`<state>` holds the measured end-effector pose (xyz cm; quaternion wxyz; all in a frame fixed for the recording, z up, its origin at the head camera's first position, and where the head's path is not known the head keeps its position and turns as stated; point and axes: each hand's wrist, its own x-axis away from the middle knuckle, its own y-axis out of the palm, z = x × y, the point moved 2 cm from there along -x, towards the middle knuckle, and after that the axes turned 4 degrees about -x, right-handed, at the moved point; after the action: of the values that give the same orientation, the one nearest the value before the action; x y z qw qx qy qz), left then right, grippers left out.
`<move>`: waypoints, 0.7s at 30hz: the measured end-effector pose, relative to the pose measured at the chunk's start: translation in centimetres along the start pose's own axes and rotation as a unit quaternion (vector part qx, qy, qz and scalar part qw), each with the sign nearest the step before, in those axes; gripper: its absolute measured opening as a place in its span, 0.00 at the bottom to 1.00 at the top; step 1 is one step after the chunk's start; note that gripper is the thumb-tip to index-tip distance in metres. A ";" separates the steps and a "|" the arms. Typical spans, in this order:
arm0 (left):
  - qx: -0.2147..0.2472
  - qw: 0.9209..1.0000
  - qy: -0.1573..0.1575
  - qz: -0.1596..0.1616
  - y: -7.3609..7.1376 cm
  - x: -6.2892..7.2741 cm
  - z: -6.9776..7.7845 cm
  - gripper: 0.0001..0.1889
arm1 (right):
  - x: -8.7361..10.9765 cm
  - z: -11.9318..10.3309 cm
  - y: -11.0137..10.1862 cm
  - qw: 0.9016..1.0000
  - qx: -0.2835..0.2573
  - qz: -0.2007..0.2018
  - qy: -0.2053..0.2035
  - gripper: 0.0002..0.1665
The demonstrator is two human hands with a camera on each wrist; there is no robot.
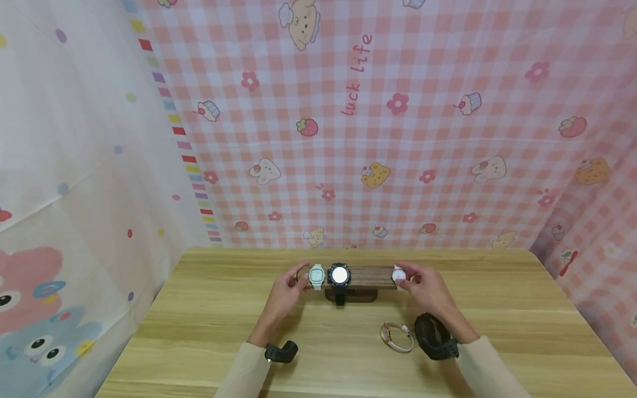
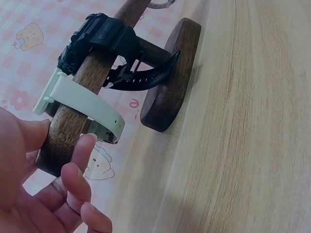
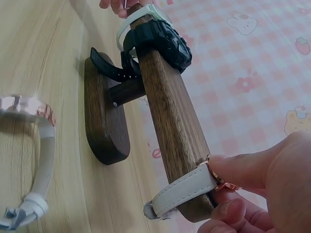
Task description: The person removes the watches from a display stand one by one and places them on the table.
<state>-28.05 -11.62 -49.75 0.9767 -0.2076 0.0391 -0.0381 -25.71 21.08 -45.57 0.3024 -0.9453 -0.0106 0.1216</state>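
Observation:
A T-shaped dark wooden watch stand [image 1: 370, 276] stands on the table, its base [image 2: 170, 77] under the bar. At the bar's left end my left hand [image 1: 286, 290] grips the wood between thumb and fingers. Beside those fingers hangs a pale green watch [image 2: 85, 99], strapped round the bar. Next to it is a black watch [image 1: 340, 275] with a bright round face, one strap end dangling. On the right end my right hand [image 3: 277, 187] pinches the case of a white-strapped watch [image 3: 184, 191]. Its strap passes over the bar; the case is partly hidden by my fingers.
A second white-strapped watch [image 1: 396, 337] with a rose-gold case lies on the wooden table [image 1: 199, 315], in front of the stand. Black wrist-worn devices [image 1: 282, 352] sit on both wrists. A pink checked cloth [image 1: 368, 155] hangs behind the table.

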 end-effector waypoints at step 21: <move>-0.004 1.000 0.007 0.002 0.1 -0.2 -0.1 0.20 | 1.4 -1.2 -1.8 1.000 0.026 0.012 -0.011 0.22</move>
<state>-28.23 -11.56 -49.85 0.9755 -0.2116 0.0469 -0.0375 -24.01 22.04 -43.93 0.3250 -0.9359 0.0002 0.1358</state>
